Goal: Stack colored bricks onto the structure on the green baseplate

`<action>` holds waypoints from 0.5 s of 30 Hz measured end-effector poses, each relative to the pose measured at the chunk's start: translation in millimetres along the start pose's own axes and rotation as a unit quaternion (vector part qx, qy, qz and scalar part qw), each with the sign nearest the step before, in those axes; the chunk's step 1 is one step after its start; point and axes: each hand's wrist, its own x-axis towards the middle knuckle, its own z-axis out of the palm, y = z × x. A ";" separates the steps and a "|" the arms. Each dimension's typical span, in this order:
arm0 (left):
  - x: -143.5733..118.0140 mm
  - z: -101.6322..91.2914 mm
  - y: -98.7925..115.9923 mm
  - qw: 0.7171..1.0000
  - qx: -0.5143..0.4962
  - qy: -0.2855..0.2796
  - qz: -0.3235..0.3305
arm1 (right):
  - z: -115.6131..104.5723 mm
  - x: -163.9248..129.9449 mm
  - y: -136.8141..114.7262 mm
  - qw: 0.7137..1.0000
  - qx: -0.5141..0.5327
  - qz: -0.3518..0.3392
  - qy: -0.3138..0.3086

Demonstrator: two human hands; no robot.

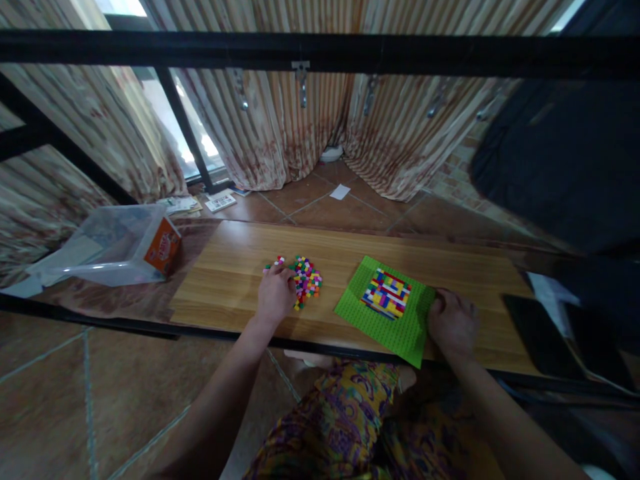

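Low wooden board [240, 267] laid on a tiled floor, viewed from above by a seated person. Left hand [275, 293]: resting on the near-left edge of a heap of small coloured bricks [307, 280], fingers curled down into the pile; whether a brick is pinched between them cannot be told, since the fingertips are hidden under the knuckles. Right hand [453, 323]: at the right edge of the green baseplate [400, 327], fingers bent and pressing or gripping that edge — the exact hold is not visible. Baseplate lies to the right of the heap, its near corner overhanging the board's near edge; on its far half stands a low block of stacked bricks [386, 293] in yellow, red, blue and white rows. Risks, as judged: the overhanging corner could tip or slide if the right hand eases off while a brick is pressed down; a sweep of the left hand could scatter loose bricks, a few already lying apart at the heap's far left; small pieces may roll off the near edge onto the floor. A clear plastic tub [107, 247] with an orange label lies on its side at far left, contents unclear. Dark flat objects [540, 333] at near right are blurred — possibly a phone or tablet. A black bar crosses the top; a dark mass at far right is cut off and unidentifiable.
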 end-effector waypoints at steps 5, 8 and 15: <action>1.5 2.5 0.1 1.000 -0.009 -0.009 -0.006 | 1.2 0.4 2.0 1.000 -0.002 -0.009 0.001; -0.3 -1.3 -2.4 0.999 -0.039 -0.016 -0.017 | 1.0 0.3 2.0 1.000 -0.001 -0.006 0.006; 0.8 -1.6 -3.0 0.999 -0.038 -0.030 -0.008 | 0.6 0.3 2.4 1.000 -0.003 -0.010 0.001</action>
